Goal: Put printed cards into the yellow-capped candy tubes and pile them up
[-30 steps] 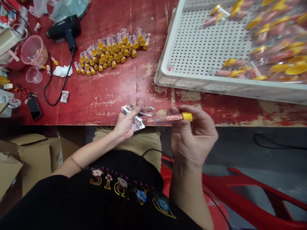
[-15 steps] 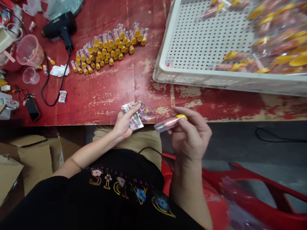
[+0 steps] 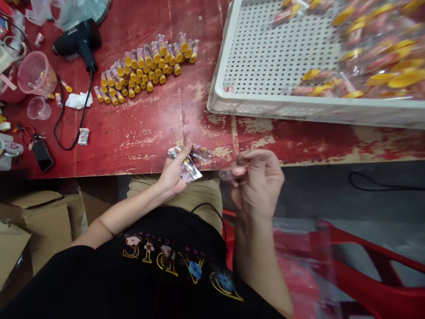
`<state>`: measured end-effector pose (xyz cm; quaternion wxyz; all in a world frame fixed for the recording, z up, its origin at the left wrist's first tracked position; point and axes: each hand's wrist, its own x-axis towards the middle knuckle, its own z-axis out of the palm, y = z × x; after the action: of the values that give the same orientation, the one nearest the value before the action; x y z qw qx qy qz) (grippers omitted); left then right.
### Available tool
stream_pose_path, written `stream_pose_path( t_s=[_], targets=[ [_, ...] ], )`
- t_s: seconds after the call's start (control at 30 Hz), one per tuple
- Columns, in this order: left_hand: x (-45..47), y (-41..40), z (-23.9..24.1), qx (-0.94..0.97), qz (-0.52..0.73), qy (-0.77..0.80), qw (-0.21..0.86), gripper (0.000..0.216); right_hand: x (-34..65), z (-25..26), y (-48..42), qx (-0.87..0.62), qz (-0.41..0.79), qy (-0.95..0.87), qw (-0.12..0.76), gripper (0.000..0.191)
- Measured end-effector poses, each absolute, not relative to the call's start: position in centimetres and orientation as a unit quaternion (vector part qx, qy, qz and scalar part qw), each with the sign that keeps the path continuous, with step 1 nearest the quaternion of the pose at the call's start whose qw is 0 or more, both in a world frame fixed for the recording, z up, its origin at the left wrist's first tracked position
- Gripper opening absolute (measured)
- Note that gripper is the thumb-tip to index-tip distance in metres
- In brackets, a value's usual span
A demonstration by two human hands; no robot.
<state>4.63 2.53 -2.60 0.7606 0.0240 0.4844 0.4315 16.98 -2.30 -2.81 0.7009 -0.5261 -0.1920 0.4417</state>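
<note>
My left hand [image 3: 172,173] is closed on a small bunch of printed plastic sleeves [image 3: 189,161] at the near edge of the red table [image 3: 149,128]. A little to the right, my right hand [image 3: 257,181] is curled round a clear tube [image 3: 232,173] filled with pink sweets. The tube's tip points left toward the sleeves, and its yellow cap is hidden inside the fingers. The two hands are apart.
A pile of several yellow-capped tubes [image 3: 146,66] lies at the back of the table, beside a black heat gun [image 3: 78,40] with its cord. A white perforated crate [image 3: 282,66] holds more tubes at right. A pink basket [image 3: 35,73], phone [image 3: 41,155], cardboard boxes [image 3: 29,221] and red chair [image 3: 358,270] surround me.
My right hand has turned the tube and drawn it into the fingers, so the yellow cap no longer shows. It moved slightly down and left. The left hand has stayed on the sleeves.
</note>
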Motion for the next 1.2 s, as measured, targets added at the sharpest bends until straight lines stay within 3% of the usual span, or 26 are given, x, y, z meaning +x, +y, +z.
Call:
stream_pose_path(
  t_s=[0.3, 0.5, 0.67, 0.83, 0.97, 1.2],
  targets=[
    [4.7, 2.0, -1.4, 0.072, 0.376, 0.518, 0.765, 0.03, 16.1, -3.7, -1.7, -0.624, 0.205, -0.261, 0.708, 0.042],
    [4.6, 2.0, -1.0, 0.119, 0.423, 0.509, 0.74, 0.045, 17.3, -2.9, -3.9, -0.633, 0.284, -0.358, 0.625, 0.025],
    [4.5, 2.0, -1.2, 0.161, 0.424, 0.511, 0.73, 0.055, 17.8, -2.3, -5.5, -0.615, 0.217, -0.453, 0.608, 0.037],
    [4.5, 2.0, -1.2, 0.169, 0.419, 0.492, 0.744, 0.054, 17.9, -3.3, -6.2, -0.568, 0.29, -0.519, 0.569, 0.042],
    [4.6, 1.5, -1.1, 0.195, 0.413, 0.484, 0.746, 0.056, 17.2, -3.7, -5.6, -0.572, 0.298, -0.461, 0.61, 0.045],
    [4.2, 1.2, -0.8, 0.239, 0.419, 0.474, 0.736, 0.068, 15.9, -3.0, -3.4, -0.602, 0.229, -0.427, 0.635, 0.019]
  ],
)
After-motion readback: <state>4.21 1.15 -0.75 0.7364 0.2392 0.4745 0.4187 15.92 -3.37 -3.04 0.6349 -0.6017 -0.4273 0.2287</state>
